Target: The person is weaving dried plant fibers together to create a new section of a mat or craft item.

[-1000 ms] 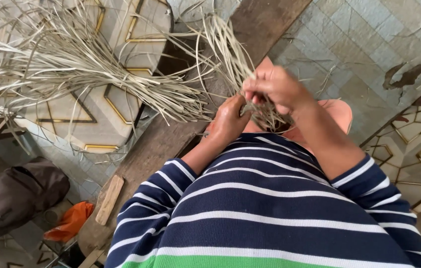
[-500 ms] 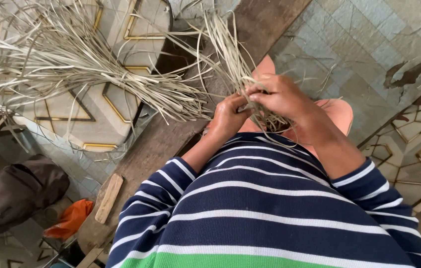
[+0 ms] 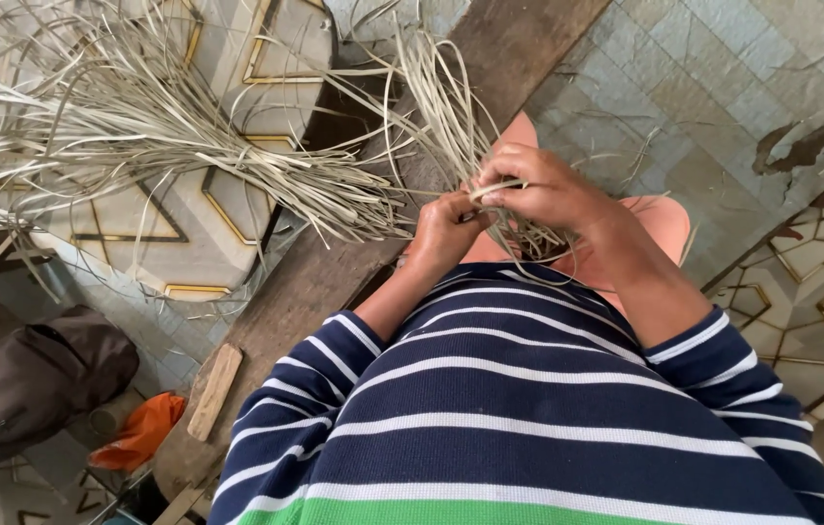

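Over a tiled floor and wooden plank [image 3: 315,282], we are seeing the left hand [image 3: 446,233] and right hand [image 3: 538,190] pinching pale dried strips [image 3: 451,122] above the person's lap, fingers clamped together.

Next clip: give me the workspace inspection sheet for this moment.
Surface: worn wooden plank running past the person's lap.
Job's things: small bunch of dried straw strips, gripped by both hands.
Clutter: large straw bundle on a patterned panel; wood block; orange cloth; dark bag.
Grippers: left hand closed on the strips; right hand pinching them.
Cables: nothing seen.
Surroundings: tiled floor, loose strands scattered on it.
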